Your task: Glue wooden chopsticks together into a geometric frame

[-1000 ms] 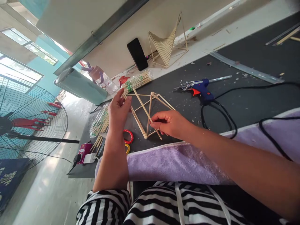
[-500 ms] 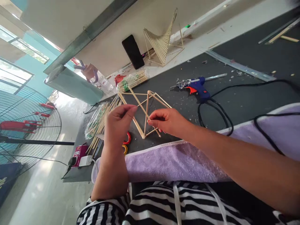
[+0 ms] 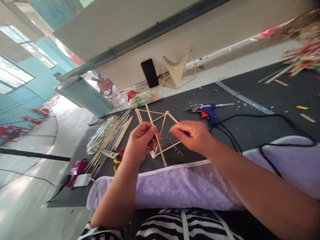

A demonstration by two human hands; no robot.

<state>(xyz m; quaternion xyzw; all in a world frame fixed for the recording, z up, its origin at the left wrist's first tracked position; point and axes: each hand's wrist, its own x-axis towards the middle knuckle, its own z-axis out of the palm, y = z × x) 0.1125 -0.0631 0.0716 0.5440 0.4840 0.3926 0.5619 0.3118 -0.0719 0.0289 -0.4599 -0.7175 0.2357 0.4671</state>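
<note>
A thin wooden stick [image 3: 162, 155] slants across the middle, pinched between the thumb and fingers of my left hand [image 3: 141, 141]. Behind and below it stands an open frame [image 3: 172, 146] of glued wooden sticks on the dark tabletop. My right hand [image 3: 192, 135] is over the frame's right side, apart from the held stick. Its thumb and fingers are closed together; whatever lies between them, if anything, is too small to make out. Scissors [image 3: 108, 153] with red and yellow handles lie left of the frame, partly hidden by my left hand.
A blue glue gun [image 3: 211, 113] with a black cord lies at right. Loose sticks [image 3: 107, 140] and a bagged bundle [image 3: 146, 97] lie left and behind. A phone [image 3: 150, 73] and curved stick model [image 3: 178, 68] stand by the wall. A purple towel [image 3: 175, 186] covers the front edge.
My left hand has taken hold of the stick. My right hand has let it go and moved away to the right. The view has shifted, showing more of the table's right side.
</note>
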